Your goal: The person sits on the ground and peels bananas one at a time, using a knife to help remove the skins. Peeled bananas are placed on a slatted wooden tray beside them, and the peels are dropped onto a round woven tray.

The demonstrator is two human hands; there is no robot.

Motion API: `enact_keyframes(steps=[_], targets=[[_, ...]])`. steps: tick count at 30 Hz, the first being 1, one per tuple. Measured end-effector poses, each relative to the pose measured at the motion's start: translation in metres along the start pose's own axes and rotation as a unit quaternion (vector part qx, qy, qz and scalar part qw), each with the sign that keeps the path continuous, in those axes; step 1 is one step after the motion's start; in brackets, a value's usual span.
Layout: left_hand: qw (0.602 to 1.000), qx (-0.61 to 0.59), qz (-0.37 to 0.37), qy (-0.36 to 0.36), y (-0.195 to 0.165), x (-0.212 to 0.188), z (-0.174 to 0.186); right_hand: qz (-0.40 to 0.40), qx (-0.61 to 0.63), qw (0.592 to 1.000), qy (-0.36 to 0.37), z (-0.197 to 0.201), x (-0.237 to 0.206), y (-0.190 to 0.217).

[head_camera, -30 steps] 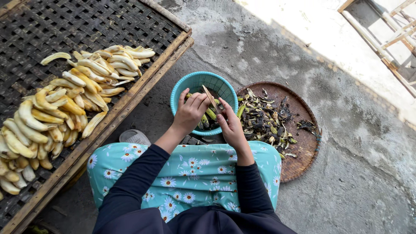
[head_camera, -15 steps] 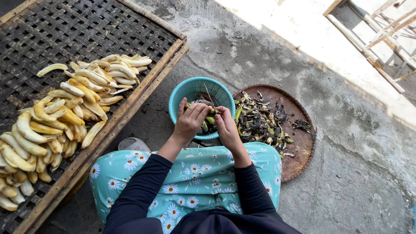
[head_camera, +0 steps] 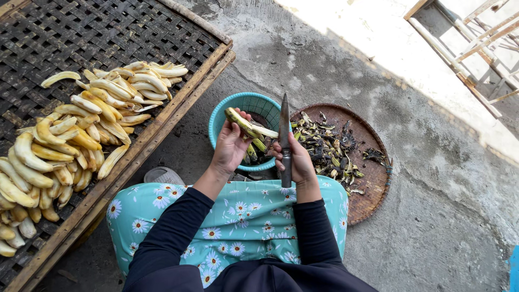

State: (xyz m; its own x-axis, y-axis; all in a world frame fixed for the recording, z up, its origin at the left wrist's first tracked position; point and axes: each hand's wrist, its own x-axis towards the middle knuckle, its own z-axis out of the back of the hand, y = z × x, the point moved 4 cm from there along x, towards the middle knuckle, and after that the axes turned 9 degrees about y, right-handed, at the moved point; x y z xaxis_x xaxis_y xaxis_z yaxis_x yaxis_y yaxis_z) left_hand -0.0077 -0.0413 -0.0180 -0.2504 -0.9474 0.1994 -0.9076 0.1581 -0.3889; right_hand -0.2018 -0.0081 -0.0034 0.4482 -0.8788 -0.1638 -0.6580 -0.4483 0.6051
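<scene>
Overhead, the view looks down on a person seated on a concrete floor, with dark sleeves and a turquoise flowered cloth [head_camera: 238, 216] across the lap. The left hand [head_camera: 231, 145] grips a small, partly peeled green banana [head_camera: 243, 123] with thumb and fingers wrapped around it, lifted above a turquoise plastic basket [head_camera: 232, 105] that holds more unpeeled fruit. The right hand [head_camera: 298, 162] is closed around the dark handle of a knife [head_camera: 284, 138], its blade pointing straight up and away from the body, just beside the banana's pale exposed end. To the right of the basket lies a round woven tray [head_camera: 373, 186] heaped with dark green and blackened peelings. To the left, a large slatted bamboo rack [head_camera: 108, 38] in a wooden frame carries a broad pile of peeled bananas [head_camera: 75, 135], pale yellow, lying side by side.

Judging from this pose, peeling well would mean keeping the blade shallow under the skin, drawing it along the length of the fruit and away from the holding thumb, while the left hand turns the banana a little between strips. Keeping the work low over the basket and tray would let the scraps fall cleanly, and a steady hold would spare the soft flesh from bruising.
</scene>
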Motion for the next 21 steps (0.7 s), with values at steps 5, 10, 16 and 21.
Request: enact_keyframes(steps=[5,10,16,21], targets=[[0.999,-0.042,-0.004,-0.033,-0.009,0.004,0.007,0.04,-0.019,0.997,-0.059,0.039,-0.009,0.018],[0.997,-0.038,0.0,-0.06,-0.022,0.006,0.006,0.148,-0.05,0.949,-0.274,0.072,-0.038,0.055],[0.992,0.075,0.086,-0.06,-0.004,0.005,0.004,0.214,-0.247,0.898,-0.297,0.028,-0.037,0.066],[0.99,0.111,0.084,-0.027,0.027,-0.005,0.004,0.174,-0.507,0.843,-0.043,-0.038,-0.006,0.007]])
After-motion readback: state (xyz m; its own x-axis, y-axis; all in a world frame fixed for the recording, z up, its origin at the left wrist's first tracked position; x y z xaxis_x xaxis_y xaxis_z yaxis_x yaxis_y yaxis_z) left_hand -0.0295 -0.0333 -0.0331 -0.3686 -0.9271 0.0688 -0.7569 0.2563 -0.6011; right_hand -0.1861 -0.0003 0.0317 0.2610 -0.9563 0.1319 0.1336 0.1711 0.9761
